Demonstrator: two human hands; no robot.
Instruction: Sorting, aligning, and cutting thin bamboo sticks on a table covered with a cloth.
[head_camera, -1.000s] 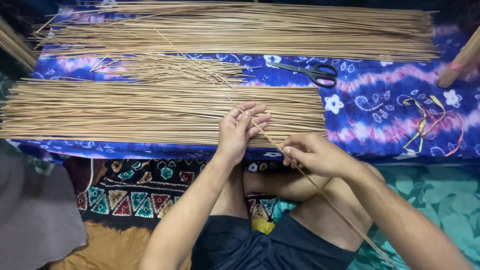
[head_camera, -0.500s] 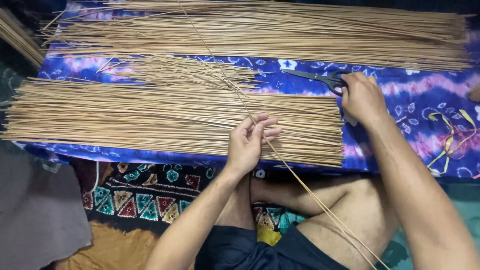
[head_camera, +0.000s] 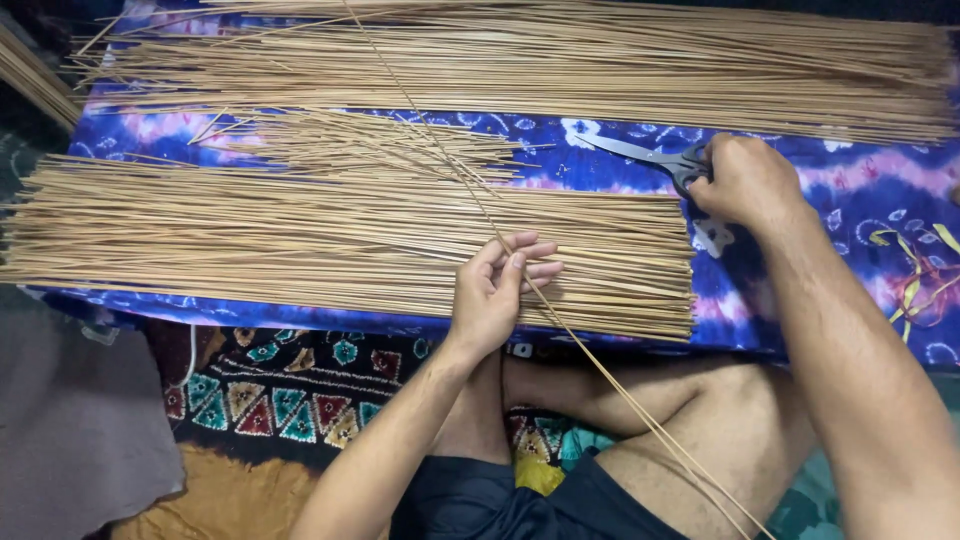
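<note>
While the left hand (head_camera: 497, 295) is pinching one long thin stick (head_camera: 560, 325) between its fingertips, the stick is running diagonally from the far pile, across the near pile, down over the person's bare legs. The right hand (head_camera: 745, 180) is closing around the handles of a pair of scissors (head_camera: 650, 157), whose blades are pointing left and lying on the blue and purple tie-dye cloth (head_camera: 840, 200). A near pile of sticks (head_camera: 300, 240) is lying flat on that cloth just beyond the left hand, a smaller loose scatter of sticks (head_camera: 350, 145) is resting behind it, and a far pile of sticks (head_camera: 600, 65) is stretching along the cloth's far edge. A patterned mat (head_camera: 280, 390) is showing beneath the cloth, beside the left forearm.
</note>
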